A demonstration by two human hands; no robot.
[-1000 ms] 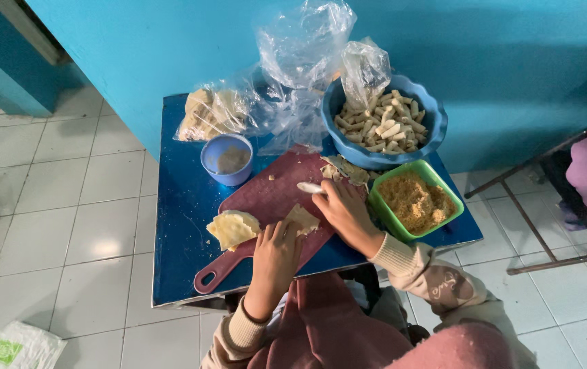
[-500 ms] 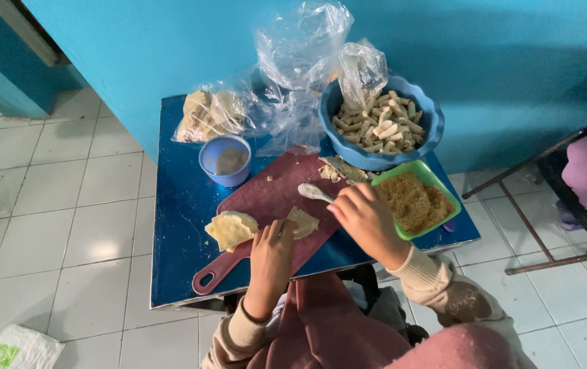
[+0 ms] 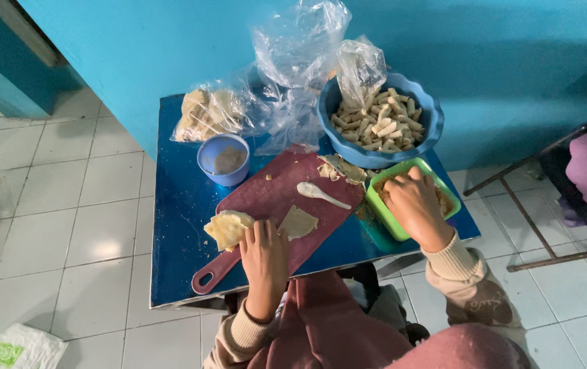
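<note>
Near the centre of the frame, the left hand (image 3: 264, 256) lies flat on a dark red cutting board (image 3: 276, 198), its fingers spread loosely and closed on nothing. Its fingertips rest between two pale yellow dough wrappers. The stack of wrappers (image 3: 227, 227) just left of the fingertips is thin, soft and slightly crumpled, overhanging the board's lower left edge. The single wrapper (image 3: 299, 222) just right of the fingertips is a small, flat, roughly square sheet lying on the board.

Right of centre, the right hand (image 3: 415, 205) reaches into a green rectangular container (image 3: 384, 212) of yellowish-brown filling; its fingers curl down into the filling, and I cannot tell whether the grip has closed on any of it.

A white spoon (image 3: 322, 195) lies on the board above the single wrapper, with some wrapper scraps (image 3: 338, 169) near the board's upper right corner. All this sits on a blue worktop (image 3: 181, 225). At upper centre stand a blue bowl (image 3: 348, 147) full of pale rolled pieces, a small blue cup (image 3: 223, 159) of brownish paste, and clear plastic bags (image 3: 293, 61), one of them holding more wrappers.
</note>
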